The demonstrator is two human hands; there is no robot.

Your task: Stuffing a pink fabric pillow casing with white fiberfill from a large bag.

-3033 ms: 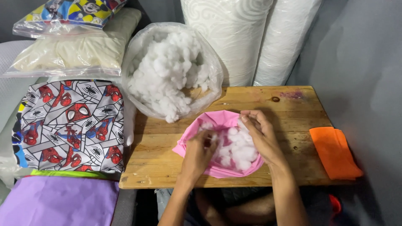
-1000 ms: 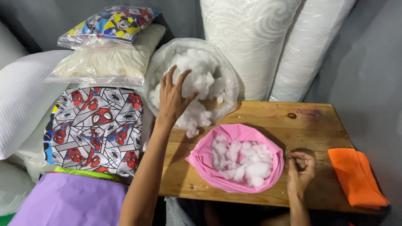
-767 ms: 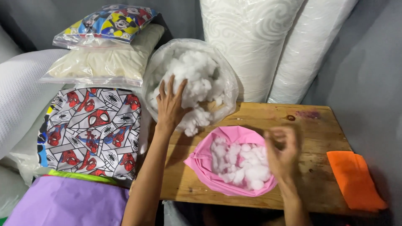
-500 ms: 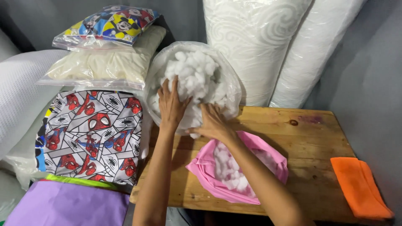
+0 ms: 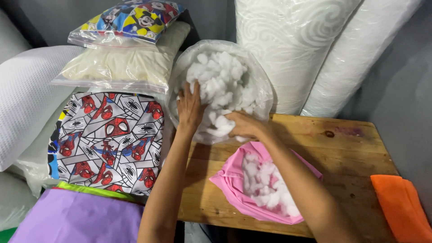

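Wooden desk point(image 5: 342, 153) against grey walls, crowded with fabric goods. Left hand point(image 5: 190, 107) and right hand point(image 5: 243, 125) sunk into white stuffing point(image 5: 222, 83) inside a clear plastic bag point(image 5: 265, 96), fingers curled around a clump, hands close together. Just below the right hand, a pink cover point(image 5: 234, 184) half filled with stuffing. Left of the hands, a comic-print cushion point(image 5: 110, 139); far right, an orange cloth point(image 5: 402, 209).

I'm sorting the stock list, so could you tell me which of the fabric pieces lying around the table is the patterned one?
The comic-print fabric left of the wooden table: it shows red masks and webs, while the purple sheet and orange cloth are plain.
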